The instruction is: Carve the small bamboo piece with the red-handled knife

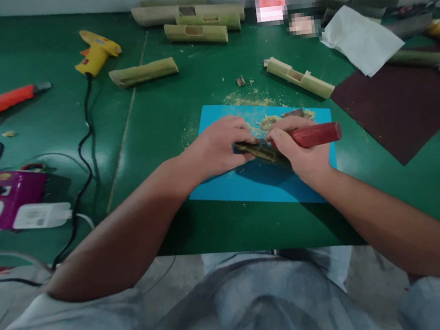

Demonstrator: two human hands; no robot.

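Note:
A dark green length of bamboo (263, 152) lies low over a blue sheet (222, 188), its ends partly covered by my fingers. My left hand (225, 142) is closed around its left end. In my right hand (302, 153) is a red-handled carving tool (318, 135), its handle pointing right and its metal tip against the bamboo between both hands. The exact shape of the blade is hidden. Pale shavings (250, 101) and dark bamboo chips (292, 114) are scattered on and beyond the sheet's far side.
Behind lie several cut bamboo tubes (197, 33), with one notched piece (299, 77) nearer right. A yellow glue gun (96, 53), orange utility knife (4, 103) and purple power box (28, 189) with cables are left. White paper (362, 37) overlaps a dark brown sheet (400, 112) at right.

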